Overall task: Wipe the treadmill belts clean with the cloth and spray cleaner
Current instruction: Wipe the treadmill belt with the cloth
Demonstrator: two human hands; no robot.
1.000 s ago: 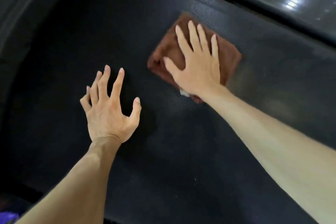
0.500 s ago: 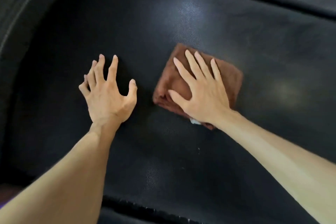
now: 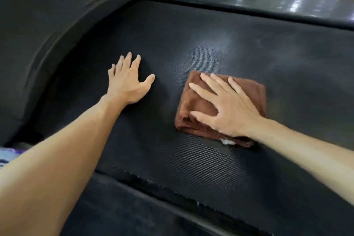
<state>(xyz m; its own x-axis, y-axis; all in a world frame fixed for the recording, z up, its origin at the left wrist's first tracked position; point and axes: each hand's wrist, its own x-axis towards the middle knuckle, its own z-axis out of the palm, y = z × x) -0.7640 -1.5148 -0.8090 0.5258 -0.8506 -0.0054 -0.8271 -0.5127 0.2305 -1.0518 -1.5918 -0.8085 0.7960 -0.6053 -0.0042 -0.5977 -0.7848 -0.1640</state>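
The black textured treadmill belt [image 3: 201, 40] fills most of the view. A folded brown cloth [image 3: 193, 101] lies flat on it at centre right. My right hand [image 3: 228, 107] presses down on the cloth with fingers spread and straight. My left hand [image 3: 127, 80] rests flat on the bare belt to the left of the cloth, fingers extended. A small white tag [image 3: 227, 141] sticks out at the cloth's near edge. No spray cleaner is in view.
A dark curved motor cover [image 3: 47, 15] rises at the left end of the belt. A glossy side rail [image 3: 249, 0] runs along the far edge. The belt's frayed near edge [image 3: 162, 188] borders a dark side rail. Something purple and white [image 3: 7, 156] shows at far left.
My right hand has slid the cloth toward me across the belt, away from the far rail. My left hand has stayed planted on the belt. The view has shifted, showing the near belt edge.
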